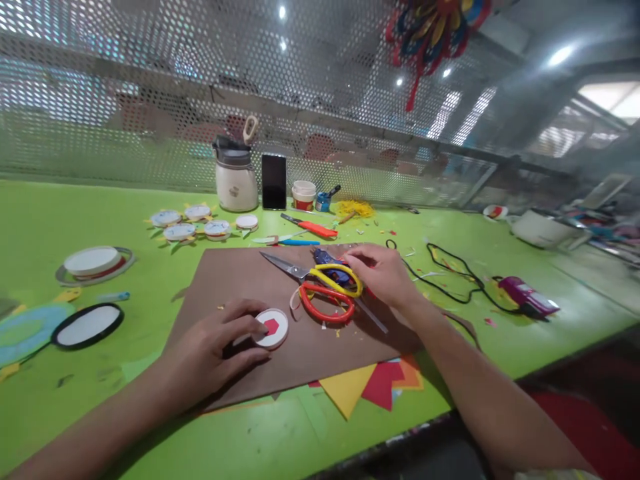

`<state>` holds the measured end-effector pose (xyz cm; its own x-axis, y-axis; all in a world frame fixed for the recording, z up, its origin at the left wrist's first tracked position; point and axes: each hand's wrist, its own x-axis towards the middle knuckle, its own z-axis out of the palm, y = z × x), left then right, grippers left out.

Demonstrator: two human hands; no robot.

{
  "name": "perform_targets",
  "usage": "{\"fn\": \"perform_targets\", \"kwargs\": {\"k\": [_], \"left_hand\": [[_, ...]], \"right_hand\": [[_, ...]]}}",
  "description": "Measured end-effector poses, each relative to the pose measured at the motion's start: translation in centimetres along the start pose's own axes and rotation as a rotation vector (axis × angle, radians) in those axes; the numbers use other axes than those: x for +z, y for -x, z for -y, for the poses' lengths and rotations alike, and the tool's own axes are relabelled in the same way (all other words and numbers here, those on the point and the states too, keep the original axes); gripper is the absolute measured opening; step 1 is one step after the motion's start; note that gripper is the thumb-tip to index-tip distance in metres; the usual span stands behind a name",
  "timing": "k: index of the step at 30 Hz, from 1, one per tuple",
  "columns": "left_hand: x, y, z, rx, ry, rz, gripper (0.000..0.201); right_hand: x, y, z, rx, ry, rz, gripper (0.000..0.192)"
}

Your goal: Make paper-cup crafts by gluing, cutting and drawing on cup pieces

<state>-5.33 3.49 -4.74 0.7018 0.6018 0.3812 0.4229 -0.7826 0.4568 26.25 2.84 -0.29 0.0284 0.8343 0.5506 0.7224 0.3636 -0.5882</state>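
On the brown board (280, 333) near the counter's (75, 200) front edge, the left hand (210, 353) pins a white disc (273, 328) with a red centre, its grip loose, fingertips resting on it. The right hand (383, 270), grip unclenched and holding nothing, touches the yellow-and-red scissors (327, 293) just beside the disc.

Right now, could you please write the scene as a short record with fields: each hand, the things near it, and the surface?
left hand: fingers rest on a round white disc with a red shape in its middle
right hand: lies by the handles of the scissors, touching or nearly so; a grip cannot be told
scissors: yellow-handled scissors lie over red-handled scissors
work mat: brown cardboard sheet under disc and scissors
surface: green table
near edge: yellow, red and orange paper pieces stick out from under the cardboard
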Motion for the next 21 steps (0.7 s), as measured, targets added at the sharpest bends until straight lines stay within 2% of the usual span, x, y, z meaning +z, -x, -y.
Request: {"fn": "perform_targets", "kwargs": {"k": [8, 16, 21], "left_hand": [[0.0, -0.5, 0.4, 0.037, -0.048, -0.004, 0.023], [0.5, -0.4, 1.4, 0.012, -0.092, -0.015, 0.032], [0.8, -0.2, 2.0, 0.018, -0.119, -0.019, 0.034]], "right_hand": [[-2.2, -1.2, -1.3, 0.052, 0.047, -0.078, 0.027], [-5.0, -2.8, -0.9, 0.066, 0.121, 0.011, 0.024], [-7.1, -2.6, -0.7, 0.063, 0.212, 0.06, 0.024]]}}
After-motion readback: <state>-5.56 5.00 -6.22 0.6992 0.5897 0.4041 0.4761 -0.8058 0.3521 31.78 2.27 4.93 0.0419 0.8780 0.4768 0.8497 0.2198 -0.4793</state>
